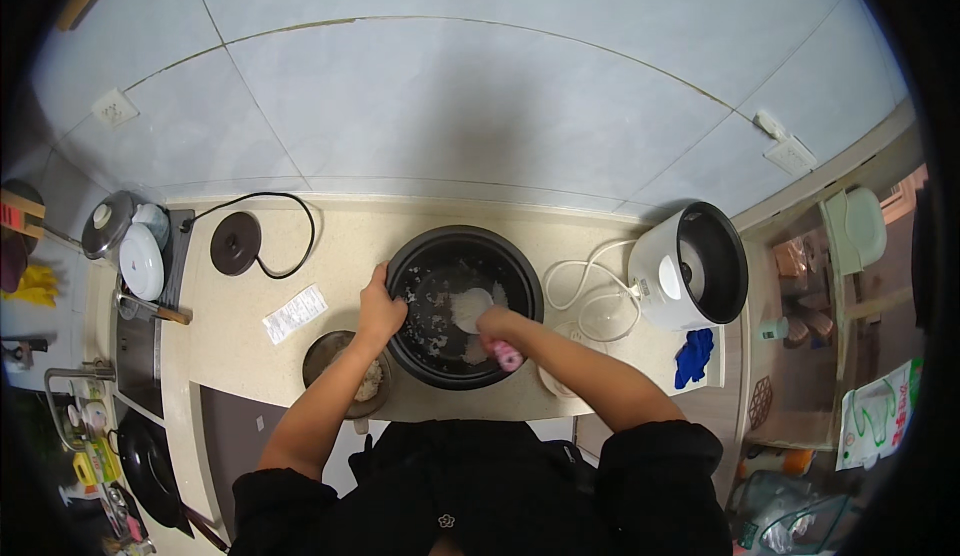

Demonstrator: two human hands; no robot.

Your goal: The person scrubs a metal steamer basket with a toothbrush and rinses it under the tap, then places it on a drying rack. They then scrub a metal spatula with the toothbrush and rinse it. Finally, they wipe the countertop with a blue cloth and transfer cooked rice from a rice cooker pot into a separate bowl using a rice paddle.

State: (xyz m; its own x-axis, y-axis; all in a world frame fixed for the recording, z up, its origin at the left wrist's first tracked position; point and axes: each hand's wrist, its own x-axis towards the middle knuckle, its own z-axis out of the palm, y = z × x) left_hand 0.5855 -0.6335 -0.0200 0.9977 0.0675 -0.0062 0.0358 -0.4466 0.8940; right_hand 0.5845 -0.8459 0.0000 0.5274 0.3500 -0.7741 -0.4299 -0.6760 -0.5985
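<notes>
A black rice cooker inner pot [420,341] stands on the counter in front of me, with bits of cooked rice stuck to its bottom and sides. My left hand [382,308] grips its left rim, thumb on the inside. In my right hand [494,328] is a rice paddle with a pink patterned handle [508,357]. The paddle's pale head reaches into the pot and touches a small heap of white rice [468,308]. Partly hidden under my left forearm, a bowl [322,356] holds more rice.
The white rice cooker body [660,281] lies to the right, with a white cord, a clear lid [608,316] and a blue cloth [693,358] nearby. Left are a paper slip [295,314], a brown round hot plate [236,243] with black cord, and the sink [140,366].
</notes>
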